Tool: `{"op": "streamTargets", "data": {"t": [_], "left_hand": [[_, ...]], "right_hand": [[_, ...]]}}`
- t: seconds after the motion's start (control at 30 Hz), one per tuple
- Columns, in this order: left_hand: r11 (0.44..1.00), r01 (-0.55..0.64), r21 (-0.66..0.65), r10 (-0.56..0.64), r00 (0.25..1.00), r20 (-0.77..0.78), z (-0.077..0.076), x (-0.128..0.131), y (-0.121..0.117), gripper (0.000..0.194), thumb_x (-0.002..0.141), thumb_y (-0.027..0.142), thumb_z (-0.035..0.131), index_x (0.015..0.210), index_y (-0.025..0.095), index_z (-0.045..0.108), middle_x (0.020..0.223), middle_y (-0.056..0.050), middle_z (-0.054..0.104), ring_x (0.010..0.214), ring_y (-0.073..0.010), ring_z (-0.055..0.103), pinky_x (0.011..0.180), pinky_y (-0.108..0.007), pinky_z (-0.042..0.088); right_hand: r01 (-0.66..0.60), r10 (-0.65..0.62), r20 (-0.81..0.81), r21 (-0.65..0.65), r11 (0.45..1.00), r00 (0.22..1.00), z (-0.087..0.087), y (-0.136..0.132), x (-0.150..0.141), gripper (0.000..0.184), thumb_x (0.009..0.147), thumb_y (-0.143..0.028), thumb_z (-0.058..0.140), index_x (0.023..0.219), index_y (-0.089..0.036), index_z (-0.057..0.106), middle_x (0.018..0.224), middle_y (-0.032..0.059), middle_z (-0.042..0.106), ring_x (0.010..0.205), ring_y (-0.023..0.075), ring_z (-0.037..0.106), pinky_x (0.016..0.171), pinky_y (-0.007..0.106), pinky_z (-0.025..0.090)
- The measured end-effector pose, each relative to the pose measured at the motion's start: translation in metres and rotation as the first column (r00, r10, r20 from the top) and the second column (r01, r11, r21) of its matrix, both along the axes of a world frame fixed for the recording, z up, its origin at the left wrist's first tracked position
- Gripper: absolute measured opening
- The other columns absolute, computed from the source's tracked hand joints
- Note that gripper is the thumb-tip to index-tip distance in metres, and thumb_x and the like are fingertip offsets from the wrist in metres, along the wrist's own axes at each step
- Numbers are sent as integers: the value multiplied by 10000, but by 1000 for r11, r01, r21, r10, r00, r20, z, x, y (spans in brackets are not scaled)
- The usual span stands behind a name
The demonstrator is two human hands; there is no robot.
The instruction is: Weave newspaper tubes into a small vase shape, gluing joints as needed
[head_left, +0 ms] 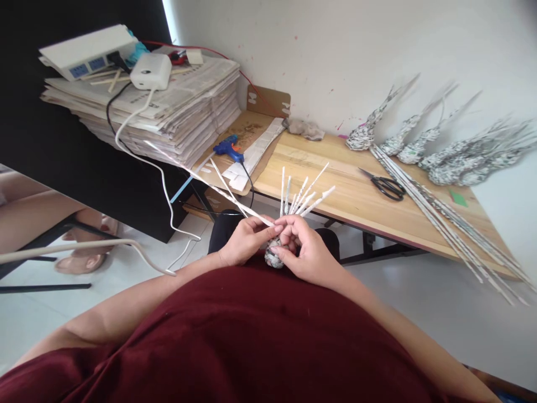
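Observation:
Close to my body is a small round piece woven from rolled newspaper (273,256), with several paper sticks (304,196) standing up from it. My left hand (247,239) is closed, pinching a long rolled paper strip (218,192) that runs up and left past the table edge. My right hand (302,246) wraps round the woven piece from the right, its thumb on the side and its fingertips near the strip. The fingers cover much of the weave, so where the strip joins it is hidden.
On the wooden table (302,157) lie black scissors (388,186), long paper sticks (444,224) and several finished woven pieces (457,157). A blue glue gun (229,148) rests before a newspaper stack (176,112) topped by a power strip (90,53). White cable (163,184) hangs left; a person's legs (54,212) show.

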State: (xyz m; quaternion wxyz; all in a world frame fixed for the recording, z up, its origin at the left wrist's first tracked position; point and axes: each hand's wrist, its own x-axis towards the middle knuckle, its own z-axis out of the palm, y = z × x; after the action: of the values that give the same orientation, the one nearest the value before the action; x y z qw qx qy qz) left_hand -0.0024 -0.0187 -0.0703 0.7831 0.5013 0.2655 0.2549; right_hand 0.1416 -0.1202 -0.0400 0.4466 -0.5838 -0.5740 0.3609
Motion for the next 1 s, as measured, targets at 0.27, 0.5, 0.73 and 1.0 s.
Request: {"op": "streamTargets", "data": {"t": [0.27,0.5,0.73,1.0], "left_hand": [[994,-67,-91,67,998,-6,-1,-1,0,224,726,326,819,813,145,720,688,-2,673,623,-102,598,604,-222,467],[993,-44,-112,44,999,-3,-2,-2,0,233,721,300,818,856,138,717,725,-22,700,645,-120,624,623,-235,493],[995,-6,-98,5,1000,-4,0,-2,-1,244,722,305,827,857,137,713,722,-13,679,637,-102,604,611,-214,481],[1000,-15,-5,15,1000,7,-5,0,1,259,754,357,807,866,135,732,745,-27,676,672,-110,594,644,-230,470]], "right_hand": [[157,-169,-192,-77,985,967,-19,-6,9,192,888,-386,652,885,-209,579,757,6,624,642,136,590,595,272,503],[268,-262,-133,25,963,956,-23,-13,11,196,875,-358,679,1002,-211,647,855,48,701,742,172,657,676,303,548],[338,-340,-75,-38,940,937,-16,-6,15,226,868,-404,666,917,-185,686,832,61,729,670,167,668,587,279,542],[290,-324,-184,-187,938,928,-8,1,19,270,817,-435,704,868,-185,615,538,-54,575,389,103,545,366,203,386]]}}
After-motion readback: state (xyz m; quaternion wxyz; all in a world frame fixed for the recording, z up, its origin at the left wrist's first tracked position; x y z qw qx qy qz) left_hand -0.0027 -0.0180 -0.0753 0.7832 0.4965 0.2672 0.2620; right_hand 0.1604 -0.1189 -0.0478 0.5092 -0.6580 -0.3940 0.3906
